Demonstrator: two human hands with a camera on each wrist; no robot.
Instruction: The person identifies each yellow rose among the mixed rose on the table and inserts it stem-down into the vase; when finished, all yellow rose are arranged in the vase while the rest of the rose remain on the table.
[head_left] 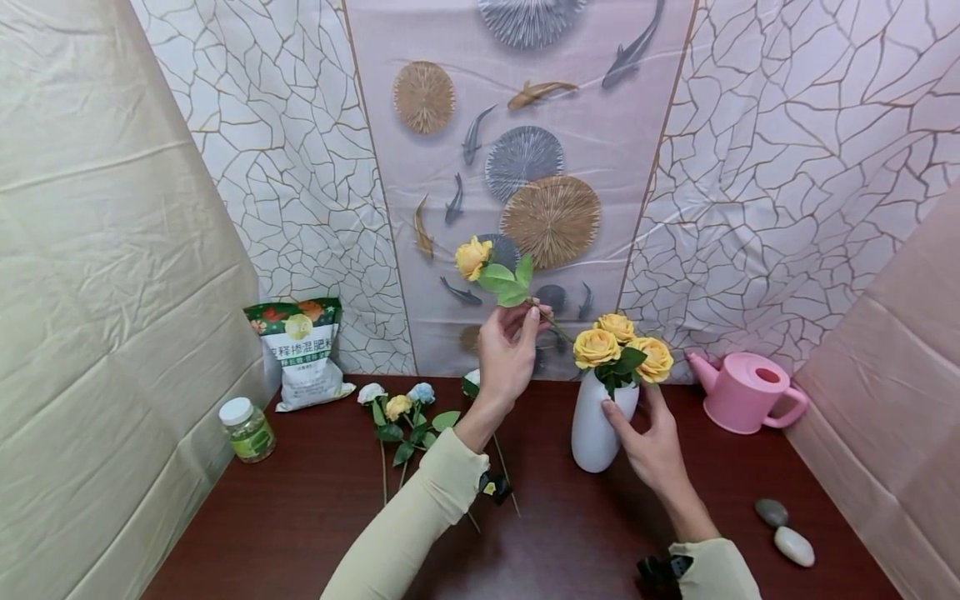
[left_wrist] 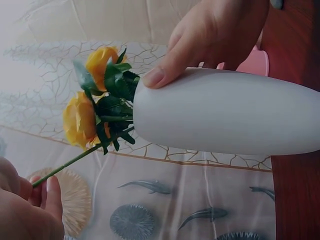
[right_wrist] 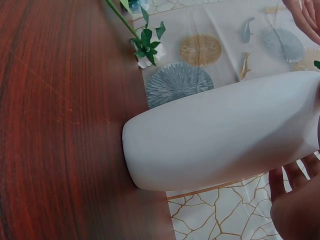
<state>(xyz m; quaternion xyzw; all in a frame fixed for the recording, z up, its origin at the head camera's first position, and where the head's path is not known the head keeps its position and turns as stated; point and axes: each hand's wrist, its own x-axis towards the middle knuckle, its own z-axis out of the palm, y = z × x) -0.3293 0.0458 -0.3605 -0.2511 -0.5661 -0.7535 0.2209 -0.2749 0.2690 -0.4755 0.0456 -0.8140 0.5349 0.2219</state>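
Note:
My left hand [head_left: 510, 354] pinches the thin green stem of a yellow artificial rose [head_left: 472, 257] between thumb and fingers. The bloom and its leaves point up and left, while the stem slants down right toward the vase's flowers. In the left wrist view the stem's lower end passes by the green leaves at the mouth. A white vase [head_left: 594, 429] stands on the table with several yellow roses [head_left: 597, 347] in it. Close under the rim, my right hand [head_left: 651, 442] grips the vase, thumb on the near side and fingers around the far side [right_wrist: 295, 177].
Loose white, yellow and blue flowers [head_left: 398, 407] lie on the dark red table [head_left: 300, 508] at left. Behind them are a fertilizer bag [head_left: 306, 358] and a lidded jar [head_left: 248, 432]. On the right are a pink watering can [head_left: 744, 394], a grey stone [head_left: 771, 512] and a white stone [head_left: 794, 546].

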